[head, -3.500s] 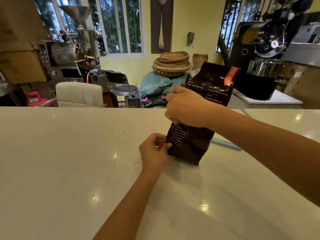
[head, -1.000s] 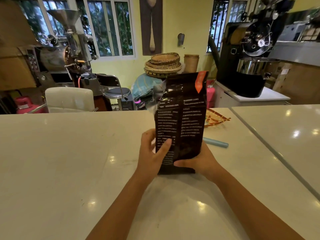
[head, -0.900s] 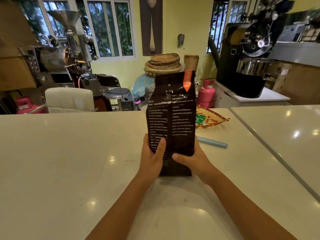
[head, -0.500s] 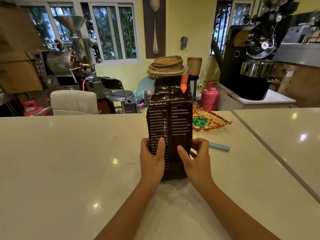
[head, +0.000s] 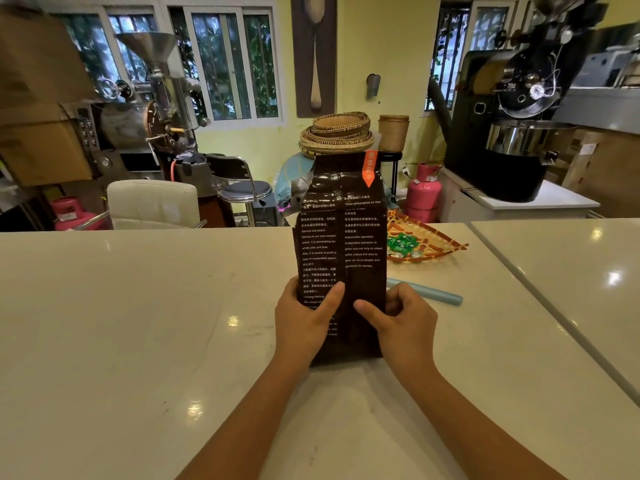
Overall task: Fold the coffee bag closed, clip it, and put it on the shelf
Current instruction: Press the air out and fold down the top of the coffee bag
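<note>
A tall dark brown coffee bag [head: 346, 230] with white print and an orange tag near its top stands upright on the white counter [head: 138, 323]. Its top is unfolded. My left hand [head: 304, 320] grips the bag's lower left side, thumb across the front. My right hand [head: 401, 323] holds the lower right side, thumb on the front and fingers curled behind. A light blue bar-shaped clip [head: 429, 294] lies on the counter just behind and right of the bag, partly hidden by it.
A woven fan-shaped tray [head: 426, 244] with green packets sits behind the bag to the right. A seam [head: 540, 296] splits the counter on the right. Beyond the counter are coffee roasters [head: 516, 126], a white chair [head: 152, 202], a stool, stacked baskets and a pink gas cylinder.
The bag was tilted and turned, and is now upright and squared to me. My right hand came down from its upper part to its lower right side.
</note>
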